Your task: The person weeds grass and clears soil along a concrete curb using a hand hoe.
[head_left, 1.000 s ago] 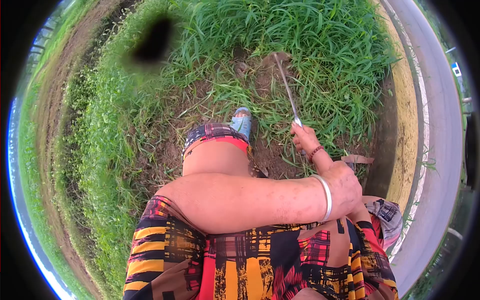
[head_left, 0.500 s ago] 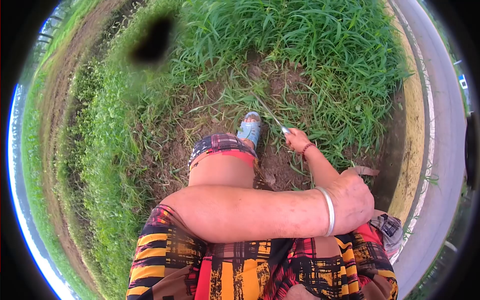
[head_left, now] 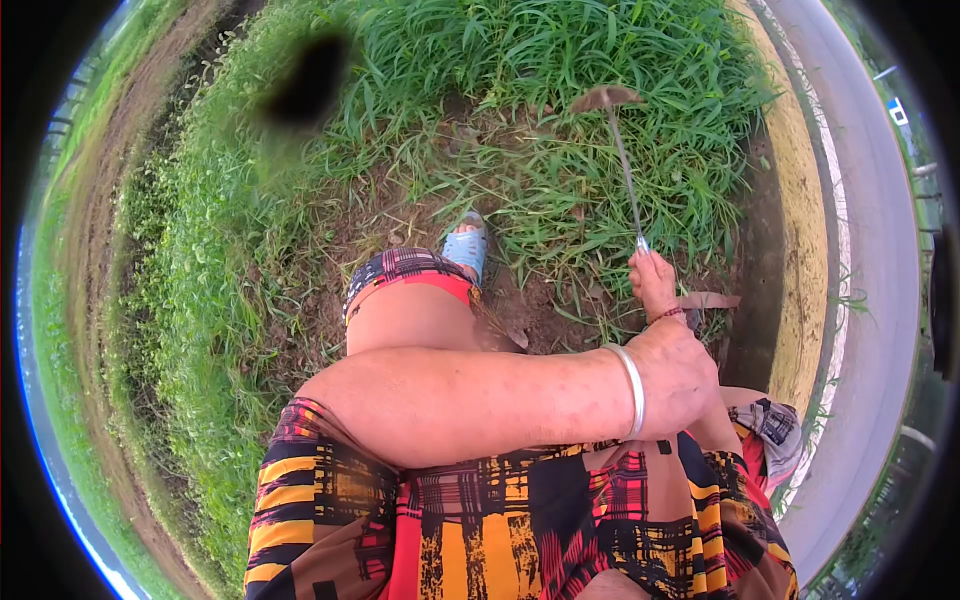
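Note:
My right hand (head_left: 655,285) is closed round the silver handle of a hand hoe (head_left: 627,165), a thin metal shaft with a wide, soil-brown blade. The blade is raised over the green grass (head_left: 680,130), pointing away from me. A beaded bracelet circles the right wrist. Across my lap lies my left forearm, and my left hand (head_left: 678,380), below a silver bangle (head_left: 632,390), rests over the right forearm; its fingers are hidden. Cut grass (head_left: 560,200) lies on the soil between my foot and the standing grass.
A blue sandal (head_left: 466,245) is on my foot on bare soil (head_left: 540,320). A yellow kerb (head_left: 800,210) and grey road (head_left: 880,200) run along the right. Leafy weeds (head_left: 200,290) grow at left. A brown flat strip (head_left: 710,300) lies beyond my right wrist.
The hoe has come up from the cut grass near my foot and swung right, so its blade now shows. My right hand has moved right and closer to my left hand.

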A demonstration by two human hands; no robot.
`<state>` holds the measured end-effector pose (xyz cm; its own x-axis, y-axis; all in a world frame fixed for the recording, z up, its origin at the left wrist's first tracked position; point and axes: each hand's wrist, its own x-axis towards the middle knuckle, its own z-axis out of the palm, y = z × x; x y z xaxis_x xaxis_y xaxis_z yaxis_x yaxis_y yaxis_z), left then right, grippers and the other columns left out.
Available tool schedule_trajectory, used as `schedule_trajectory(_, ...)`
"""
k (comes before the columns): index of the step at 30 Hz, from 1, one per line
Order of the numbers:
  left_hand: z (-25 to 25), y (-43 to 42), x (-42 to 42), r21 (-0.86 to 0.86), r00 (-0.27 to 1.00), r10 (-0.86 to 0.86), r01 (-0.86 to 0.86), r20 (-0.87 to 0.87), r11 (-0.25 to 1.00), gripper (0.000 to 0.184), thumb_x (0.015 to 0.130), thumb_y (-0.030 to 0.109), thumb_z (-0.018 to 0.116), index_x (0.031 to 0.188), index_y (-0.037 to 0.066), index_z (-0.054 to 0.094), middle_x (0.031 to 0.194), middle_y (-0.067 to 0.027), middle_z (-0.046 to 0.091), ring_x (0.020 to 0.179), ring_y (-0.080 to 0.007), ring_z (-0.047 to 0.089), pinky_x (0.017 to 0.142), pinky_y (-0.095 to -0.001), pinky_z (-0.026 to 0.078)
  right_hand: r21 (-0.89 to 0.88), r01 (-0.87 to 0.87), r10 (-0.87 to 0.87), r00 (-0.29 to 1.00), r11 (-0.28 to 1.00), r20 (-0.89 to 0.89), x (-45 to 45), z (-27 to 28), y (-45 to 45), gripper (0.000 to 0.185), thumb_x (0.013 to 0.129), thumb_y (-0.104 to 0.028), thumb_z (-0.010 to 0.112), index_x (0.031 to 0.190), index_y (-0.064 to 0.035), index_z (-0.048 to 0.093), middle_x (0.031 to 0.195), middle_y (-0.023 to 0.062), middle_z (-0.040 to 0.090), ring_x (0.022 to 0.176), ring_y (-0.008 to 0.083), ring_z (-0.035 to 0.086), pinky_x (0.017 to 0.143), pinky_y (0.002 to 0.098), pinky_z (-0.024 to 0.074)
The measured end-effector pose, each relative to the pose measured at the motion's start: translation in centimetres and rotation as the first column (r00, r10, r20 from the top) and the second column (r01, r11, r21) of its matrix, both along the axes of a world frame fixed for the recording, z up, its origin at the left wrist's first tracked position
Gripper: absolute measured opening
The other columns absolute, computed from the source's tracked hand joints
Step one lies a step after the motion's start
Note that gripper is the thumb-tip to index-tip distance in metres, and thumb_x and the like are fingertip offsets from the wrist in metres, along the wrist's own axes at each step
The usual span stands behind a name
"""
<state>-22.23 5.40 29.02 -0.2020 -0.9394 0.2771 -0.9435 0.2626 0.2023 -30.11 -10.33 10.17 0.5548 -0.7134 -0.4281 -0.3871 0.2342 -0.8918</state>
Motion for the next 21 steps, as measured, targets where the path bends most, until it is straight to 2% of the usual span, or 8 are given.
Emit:
schedule_trajectory(2,-0.3,-1.1,0.1,0.235,0.999,0.001,0.009,-0.041,0.972,0.022,0.071,0.019,0.056,0.079,0.002,0.069,0.087,-0.0168,0.066,0.092,-0.0314,0.060,0.084,-0.0438,0.042,-0.007,0.027,-0.026,0.996,1.000,0.081,1.2,-0.1,1.7,0.027,0.090,-0.035,0.052,0.081,-0.0091,0.053,0.056,-0.0062,0.041,0.045,0.0026,0.036,0.040,0.0195,0.0284)
schedule_trajectory(3,-0.2,-1.4,0.3,0.235,0.999,-0.009,0.018,-0.042,0.972,0.022,0.071,0.019,0.056,0.079,0.002,0.069,0.087,-0.0168,0.066,0.092,-0.0314,0.060,0.084,-0.0438,0.042,-0.053,0.030,-0.025,0.997,0.998,0.077,1.4,-0.7,2.5,0.027,0.091,-0.035,0.050,0.081,-0.0098,0.052,0.056,-0.0066,0.040,0.046,0.0023,0.036,0.040,0.0196,0.0282)
schedule_trajectory(4,0.6,-1.4,1.1,0.238,0.991,-0.083,0.105,-0.102,0.966,0.020,0.069,0.017,0.057,0.078,0.003,0.067,0.080,-0.0158,0.065,0.083,-0.0306,0.061,0.076,-0.0420,0.045,-0.042,-0.055,0.058,0.996,0.998,0.069,0.2,-2.0,3.0,0.026,0.092,-0.034,0.049,0.081,-0.0111,0.051,0.057,-0.0066,0.041,0.049,0.0028,0.038,0.040,0.0197,0.0301)
schedule_trajectory(5,1.5,-1.4,2.0,0.233,0.974,-0.158,0.193,-0.160,0.953,0.017,0.067,0.016,0.058,0.077,0.003,0.064,0.073,-0.0148,0.063,0.074,-0.0299,0.063,0.067,-0.0402,0.047,-0.189,-0.144,0.068,0.931,0.971,-0.358,-0.2,-2.2,4.0,0.026,0.093,-0.035,0.047,0.082,-0.0113,0.050,0.058,-0.0057,0.042,0.049,0.0041,0.039,0.041,0.0203,0.0320)
schedule_trajectory(6,1.9,-1.5,2.9,0.223,0.948,-0.233,0.280,-0.216,0.934,0.016,0.066,0.015,0.059,0.076,0.003,0.062,0.066,-0.0139,0.062,0.065,-0.0291,0.064,0.058,-0.0385,0.050,-0.196,-0.129,0.052,0.933,0.972,-0.355,-0.3,-2.1,3.9,0.026,0.093,-0.035,0.047,0.082,-0.0113,0.050,0.058,-0.0057,0.042,0.049,0.0041,0.039,0.041,0.0203,0.0320)
schedule_trajectory(7,2.0,-1.9,3.7,0.107,0.948,-0.191,0.224,-0.254,0.969,0.017,0.068,0.018,0.061,0.076,0.004,0.062,0.065,-0.0126,0.062,0.064,-0.0294,0.063,0.055,-0.0396,0.049,-0.198,-0.105,0.039,0.950,0.975,-0.310,-0.3,-2.0,3.8,0.027,0.093,-0.035,0.046,0.082,-0.0111,0.050,0.057,-0.0054,0.042,0.049,0.0043,0.039,0.041,0.0205,0.0322)
schedule_trajectory(17,5.7,-4.0,8.3,0.193,0.983,0.104,-0.073,-0.152,0.978,0.025,0.081,0.030,0.056,0.084,0.005,0.059,0.070,-0.0135,0.062,0.070,-0.0316,0.062,0.061,-0.0430,0.049,-0.124,0.051,-0.039,0.994,0.991,0.102,-0.3,2.0,1.3,0.033,0.094,-0.037,0.043,0.078,-0.0092,0.050,0.056,-0.0028,0.044,0.049,0.0065,0.044,0.041,0.0221,0.0345)
schedule_trajectory(21,6.2,-4.5,10.3,-0.096,0.944,0.244,-0.270,-0.223,0.958,0.025,0.081,0.029,0.056,0.092,0.008,0.063,0.071,-0.0140,0.063,0.071,-0.0329,0.062,0.066,-0.0447,0.049,-0.093,0.103,-0.074,0.958,0.990,0.276,-0.5,2.8,0.8,0.035,0.094,-0.038,0.041,0.077,-0.0084,0.050,0.056,-0.0018,0.045,0.049,0.0074,0.045,0.042,0.0228,0.0355)
